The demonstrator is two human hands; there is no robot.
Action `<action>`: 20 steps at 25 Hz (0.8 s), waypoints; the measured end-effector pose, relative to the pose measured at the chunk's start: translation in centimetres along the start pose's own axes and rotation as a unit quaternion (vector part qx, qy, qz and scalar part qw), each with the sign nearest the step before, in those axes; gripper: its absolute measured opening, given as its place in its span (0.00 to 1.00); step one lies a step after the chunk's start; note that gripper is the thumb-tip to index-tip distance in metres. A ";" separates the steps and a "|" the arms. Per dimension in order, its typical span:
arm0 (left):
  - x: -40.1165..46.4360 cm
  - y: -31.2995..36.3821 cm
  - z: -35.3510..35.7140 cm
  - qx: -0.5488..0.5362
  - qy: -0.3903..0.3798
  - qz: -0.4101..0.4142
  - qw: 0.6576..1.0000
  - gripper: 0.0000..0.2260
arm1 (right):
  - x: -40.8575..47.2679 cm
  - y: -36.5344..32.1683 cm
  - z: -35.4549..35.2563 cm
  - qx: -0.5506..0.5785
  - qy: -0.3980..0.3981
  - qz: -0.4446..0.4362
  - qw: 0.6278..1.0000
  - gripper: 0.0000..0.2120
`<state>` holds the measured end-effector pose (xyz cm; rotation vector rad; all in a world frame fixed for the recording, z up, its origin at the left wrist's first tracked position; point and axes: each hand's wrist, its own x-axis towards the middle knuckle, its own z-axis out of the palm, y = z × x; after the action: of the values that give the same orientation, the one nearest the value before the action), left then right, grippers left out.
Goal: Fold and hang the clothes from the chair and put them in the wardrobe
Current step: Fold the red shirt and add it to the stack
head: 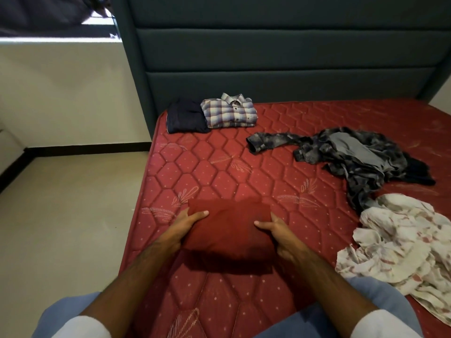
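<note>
Your left fingers [199, 214] and right fingers [262, 224] clamp the sides of the folded red cloth [229, 230], thumbs on top, left hand [181, 226] and right hand [280, 236] opposite. It sits on the mattress [219, 172] before you. Far corner: folded plaid shirt [230, 111] touching dark fold [186, 115]. Right: crumpled grey shirt [353, 157], white floral cloth [400, 242].

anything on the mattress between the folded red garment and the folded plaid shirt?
No. In the head view the stretch between the red garment and the plaid shirt is bare quilted mattress; the grey patterned shirt lies off to the right.
</note>
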<state>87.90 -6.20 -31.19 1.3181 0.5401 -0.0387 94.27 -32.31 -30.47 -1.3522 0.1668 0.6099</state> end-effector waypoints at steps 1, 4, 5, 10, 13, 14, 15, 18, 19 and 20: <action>0.6 0.8 -0.4 -0.002 0.007 0.004 1.000 0.11 | 1.1 -0.8 0.7 -0.012 0.002 -0.011 1.000 0.20; 4.1 5.2 -2.4 -0.004 0.034 0.030 0.999 0.11 | 5.9 -5.1 3.9 -0.030 0.001 -0.047 0.998 0.21; 5.7 7.2 -3.2 -0.008 0.038 0.040 0.998 0.12 | 8.1 -6.9 5.3 -0.035 -0.004 -0.056 0.998 0.21; 16.7 17.8 -7.3 -0.024 0.050 0.133 0.990 0.19 | 21.8 -16.3 14.0 -0.058 -0.035 -0.091 0.994 0.19; 25.5 19.6 -11.1 -0.040 0.103 0.160 0.981 0.25 | 32.3 -17.9 16.7 -0.055 -0.019 -0.085 0.995 0.21; 27.9 18.5 -12.2 -0.034 0.119 0.142 0.982 0.29 | 35.1 -16.8 16.9 -0.069 -0.005 -0.073 0.995 0.21; 29.6 16.7 -13.0 -0.016 0.134 0.109 0.985 0.31 | 37.2 -14.9 16.8 -0.098 0.008 -0.066 0.993 0.19; 32.9 9.9 -14.8 0.060 0.189 0.083 0.977 0.28 | 40.6 -8.8 15.1 -0.144 0.063 -0.086 0.984 0.17; 33.6 8.6 -15.1 0.071 0.206 0.108 0.970 0.25 | 41.5 -7.9 14.7 -0.131 0.078 -0.095 0.984 0.20; 33.6 8.2 -15.2 0.070 0.211 0.123 0.967 0.23 | 42.0 -7.8 14.4 -0.121 0.079 -0.097 0.985 0.21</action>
<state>114.70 19.18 -39.28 1.5332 0.7382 0.4252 129.91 -6.18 -39.41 -1.6323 0.0884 0.3675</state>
